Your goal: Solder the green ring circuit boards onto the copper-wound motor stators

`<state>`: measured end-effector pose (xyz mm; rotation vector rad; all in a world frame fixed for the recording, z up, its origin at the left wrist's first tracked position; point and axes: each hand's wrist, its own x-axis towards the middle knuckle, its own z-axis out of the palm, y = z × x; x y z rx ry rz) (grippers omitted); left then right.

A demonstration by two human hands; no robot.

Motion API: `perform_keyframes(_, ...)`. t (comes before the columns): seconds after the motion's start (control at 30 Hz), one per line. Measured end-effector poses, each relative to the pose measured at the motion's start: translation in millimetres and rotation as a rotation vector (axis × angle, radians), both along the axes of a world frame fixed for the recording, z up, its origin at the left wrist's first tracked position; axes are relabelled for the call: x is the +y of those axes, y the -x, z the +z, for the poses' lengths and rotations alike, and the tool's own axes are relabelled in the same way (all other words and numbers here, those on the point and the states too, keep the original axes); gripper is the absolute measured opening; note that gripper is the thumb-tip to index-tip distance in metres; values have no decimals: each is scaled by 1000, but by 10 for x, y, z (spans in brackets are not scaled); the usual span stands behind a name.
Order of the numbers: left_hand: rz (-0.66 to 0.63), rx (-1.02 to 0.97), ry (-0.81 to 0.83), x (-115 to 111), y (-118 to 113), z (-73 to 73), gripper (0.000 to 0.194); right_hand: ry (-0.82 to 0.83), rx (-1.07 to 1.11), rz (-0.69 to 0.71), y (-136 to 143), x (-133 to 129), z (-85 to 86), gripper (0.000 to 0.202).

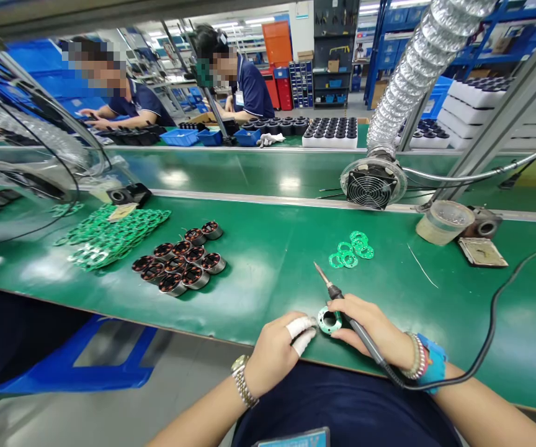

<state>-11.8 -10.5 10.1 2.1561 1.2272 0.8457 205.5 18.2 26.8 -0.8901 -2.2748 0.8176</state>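
Note:
My left hand [280, 344] has white covers on two fingers. Its curled fingertips press at the left edge of a motor stator [322, 329] topped by a green and white ring-shaped circuit board [336, 323]. In my right hand [375, 326] lies a soldering iron [363, 335], its tip pointing up and left, away from the stator. The right thumb and a finger also reach around the stator's right side. Loose green ring boards [349, 251] lie beyond my hands. Several copper-wound stators [195, 254] stand grouped to the left.
A pile of green board panels [110, 239] lies on the left. A fan [369, 186] on a foil duct [412, 68] stands at the back, by a plastic tub [443, 223] and soldering sponge [483, 251]. The iron's cable [494, 310] loops right. Two people work across the bench.

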Motion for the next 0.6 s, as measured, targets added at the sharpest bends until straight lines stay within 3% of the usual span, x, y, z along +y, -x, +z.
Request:
perform_keyframes(0.1, -48, 98, -238, 8, 1, -24, 15, 2, 0, -3, 3, 1, -1, 27)
perform_keyframes(0.2, -53, 120, -230, 29, -56, 3, 14, -1, -6, -7, 6, 0, -9, 26)
perform_keyframes(0.3, 31, 24, 33, 42, -163, 49, 8, -4, -16, -7, 6, -5, -10, 26)
perform_keyframes(0.47, 223, -496, 842, -6, -313, 105, 13, -12, -4, 4, 4, -14, 4, 24)
perform_keyframes(0.6, 203, -780, 1006, -41, -283, 127, 23, -6, 17, 13, 4, -8, 5, 25)
